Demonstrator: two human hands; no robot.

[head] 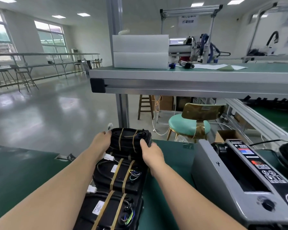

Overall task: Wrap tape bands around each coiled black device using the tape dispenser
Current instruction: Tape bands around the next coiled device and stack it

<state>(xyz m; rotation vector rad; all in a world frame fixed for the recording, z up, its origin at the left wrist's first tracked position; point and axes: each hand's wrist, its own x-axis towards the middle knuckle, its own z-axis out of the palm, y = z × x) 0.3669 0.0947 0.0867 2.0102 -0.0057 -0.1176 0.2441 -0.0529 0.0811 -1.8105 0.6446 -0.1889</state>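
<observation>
1. Fingers (107,133) of the left hand (101,140) lie straight against the left side of the far black device (129,147), likely to steady it.
2. It ends a row of taped devices (118,181) on the green table (23,171) and already wears two tape bands (121,138).
3. Right hand (150,152) grips its right edge, thumb on top, probably lining it up.
4. Tape dispenser (239,173) sits just right, handy for more strips.
</observation>
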